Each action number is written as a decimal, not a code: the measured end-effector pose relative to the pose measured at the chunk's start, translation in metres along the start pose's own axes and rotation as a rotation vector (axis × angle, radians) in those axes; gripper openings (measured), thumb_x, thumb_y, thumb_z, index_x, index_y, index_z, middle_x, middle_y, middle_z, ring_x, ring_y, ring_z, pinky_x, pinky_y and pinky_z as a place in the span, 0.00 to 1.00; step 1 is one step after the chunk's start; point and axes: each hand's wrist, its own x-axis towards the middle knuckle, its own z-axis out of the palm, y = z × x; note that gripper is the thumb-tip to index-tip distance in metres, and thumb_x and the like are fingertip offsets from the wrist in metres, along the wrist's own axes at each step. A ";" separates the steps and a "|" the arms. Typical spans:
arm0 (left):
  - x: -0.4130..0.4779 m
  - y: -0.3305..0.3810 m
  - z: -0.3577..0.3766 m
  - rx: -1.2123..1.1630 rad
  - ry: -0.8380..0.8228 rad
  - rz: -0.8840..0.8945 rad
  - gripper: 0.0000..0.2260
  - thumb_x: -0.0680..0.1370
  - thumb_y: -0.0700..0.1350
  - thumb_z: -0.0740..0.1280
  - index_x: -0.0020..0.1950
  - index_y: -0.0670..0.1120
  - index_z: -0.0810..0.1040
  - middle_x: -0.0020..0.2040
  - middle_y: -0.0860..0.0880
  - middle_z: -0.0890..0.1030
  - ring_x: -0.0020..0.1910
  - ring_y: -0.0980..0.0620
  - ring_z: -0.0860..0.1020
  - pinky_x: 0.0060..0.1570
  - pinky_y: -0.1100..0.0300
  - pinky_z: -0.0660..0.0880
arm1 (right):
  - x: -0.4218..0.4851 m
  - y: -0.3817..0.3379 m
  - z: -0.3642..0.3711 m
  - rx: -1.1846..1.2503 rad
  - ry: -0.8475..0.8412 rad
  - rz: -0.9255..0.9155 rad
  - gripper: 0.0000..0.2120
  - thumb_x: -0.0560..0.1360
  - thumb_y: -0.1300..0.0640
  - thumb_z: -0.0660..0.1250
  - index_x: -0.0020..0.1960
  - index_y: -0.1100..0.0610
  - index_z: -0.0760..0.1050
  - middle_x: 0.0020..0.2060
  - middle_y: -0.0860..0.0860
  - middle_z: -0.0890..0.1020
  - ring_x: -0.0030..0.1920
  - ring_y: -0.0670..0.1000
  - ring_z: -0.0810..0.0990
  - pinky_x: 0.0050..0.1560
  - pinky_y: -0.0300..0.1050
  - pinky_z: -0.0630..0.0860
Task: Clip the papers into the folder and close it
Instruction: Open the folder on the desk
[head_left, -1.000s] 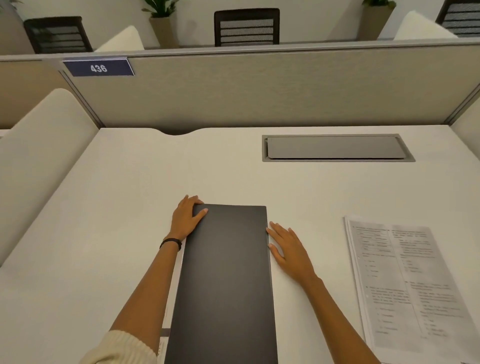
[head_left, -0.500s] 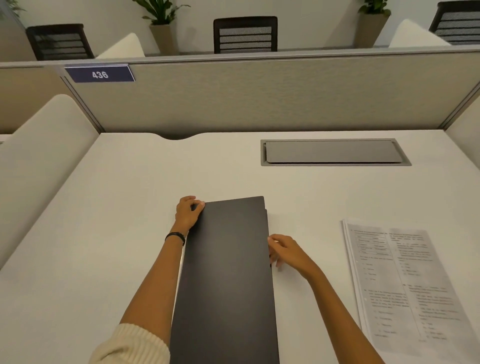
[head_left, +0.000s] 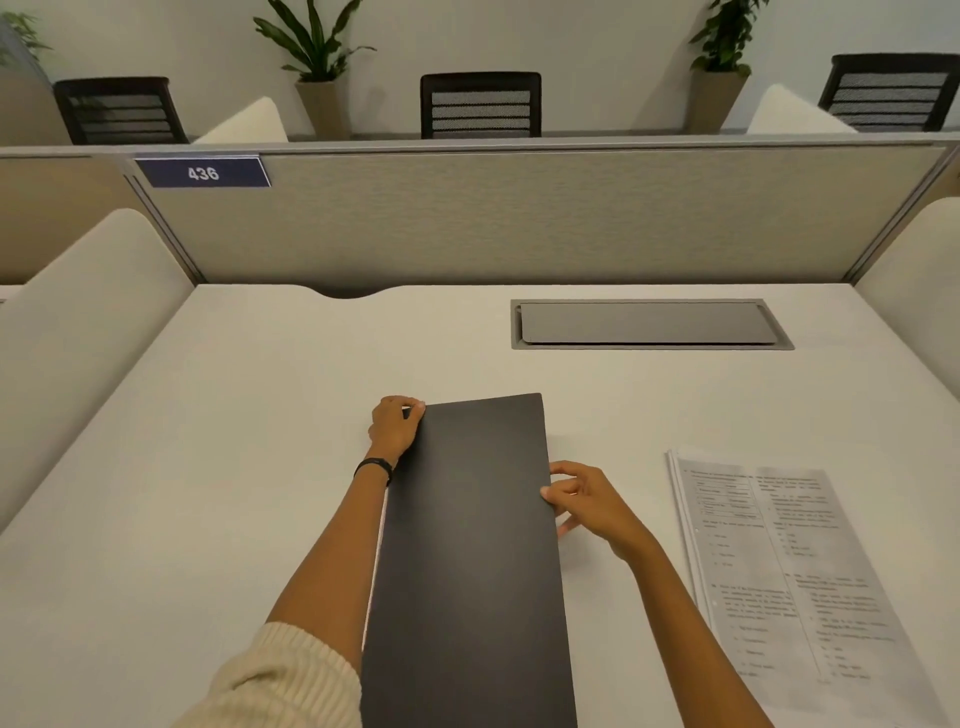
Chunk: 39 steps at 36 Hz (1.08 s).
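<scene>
A long black folder (head_left: 470, 561) lies closed on the white desk (head_left: 234, 467), running from the near edge toward the middle. My left hand (head_left: 394, 426) grips its far left corner, fingers curled over the edge. My right hand (head_left: 587, 501) pinches the folder's right edge about a third of the way down, thumb on top and fingers underneath. That far right edge looks slightly raised off the desk. A stack of printed papers (head_left: 779, 577) lies flat to the right of the folder, apart from both hands.
A grey cable hatch (head_left: 644, 323) is set into the desk at the back right. A fabric partition (head_left: 519, 218) with a blue "436" plate (head_left: 202, 172) walls off the far edge. Padded side panels stand left and right.
My right hand went from lying flat beside the folder to pinching its right edge. My left fingers curled onto the far left corner. The folder's far end has lifted slightly.
</scene>
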 end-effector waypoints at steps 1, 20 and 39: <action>-0.003 0.003 -0.001 -0.050 -0.033 -0.011 0.14 0.78 0.47 0.62 0.58 0.40 0.76 0.64 0.42 0.74 0.63 0.42 0.73 0.64 0.48 0.69 | -0.001 -0.001 -0.001 -0.001 0.022 0.001 0.14 0.75 0.59 0.63 0.61 0.55 0.70 0.39 0.52 0.82 0.38 0.49 0.82 0.32 0.38 0.80; -0.113 0.063 -0.057 -0.133 -0.567 0.322 0.18 0.80 0.51 0.55 0.70 0.54 0.64 0.71 0.53 0.68 0.70 0.53 0.66 0.70 0.55 0.64 | -0.028 -0.059 0.009 0.048 0.147 -0.205 0.12 0.77 0.57 0.59 0.60 0.55 0.72 0.48 0.50 0.78 0.37 0.48 0.81 0.32 0.32 0.78; -0.184 0.077 -0.111 0.169 -0.510 0.442 0.34 0.78 0.46 0.63 0.74 0.57 0.42 0.77 0.55 0.46 0.76 0.51 0.51 0.72 0.54 0.56 | -0.046 -0.075 0.071 0.097 -0.137 -0.486 0.18 0.78 0.62 0.57 0.59 0.41 0.67 0.56 0.38 0.76 0.51 0.43 0.81 0.44 0.41 0.81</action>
